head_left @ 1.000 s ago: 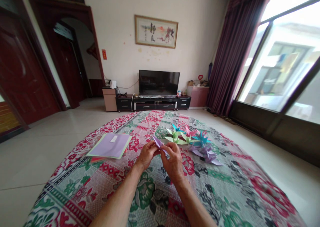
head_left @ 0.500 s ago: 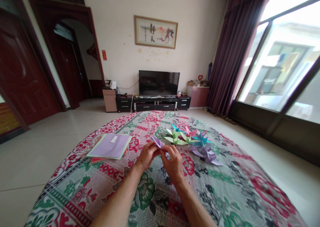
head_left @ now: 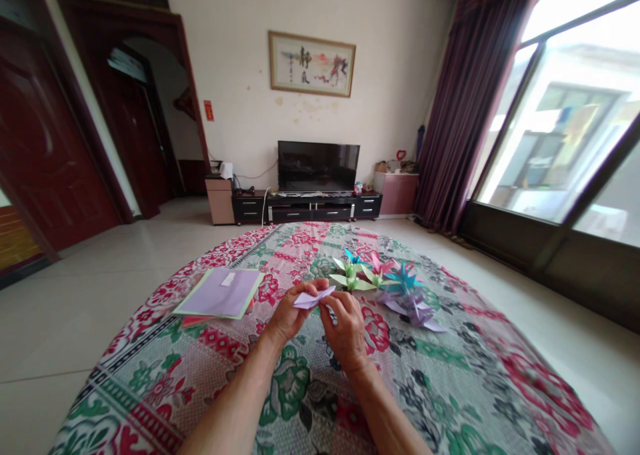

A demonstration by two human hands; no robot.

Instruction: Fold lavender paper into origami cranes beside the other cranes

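Note:
A folded piece of purple origami paper [head_left: 311, 299] is held above the table between both hands. My left hand [head_left: 293, 311] is closed around its left part, with fingers behind it. My right hand [head_left: 346, 318] pinches its right tip between thumb and fingers. Just beyond and to the right lie finished paper cranes: green ones [head_left: 353, 278], a pink one [head_left: 382, 267], blue ones [head_left: 406, 279] and purple ones [head_left: 417, 310]. Left of my hands rests a stack of square paper [head_left: 213, 295], purple on top with green and orange edges below.
A small white piece [head_left: 229, 279] lies on the paper stack. The round table wears a patterned floral cloth [head_left: 295, 381]. Across the floor stand a low black cabinet [head_left: 295, 213] and a television [head_left: 318, 167]. A curtain and large window are at right.
The purple paper has turned from pointing up and left to lying flatter, with its tip toward my right hand. My left fingers have shifted around it; the cranes and stack stay put.

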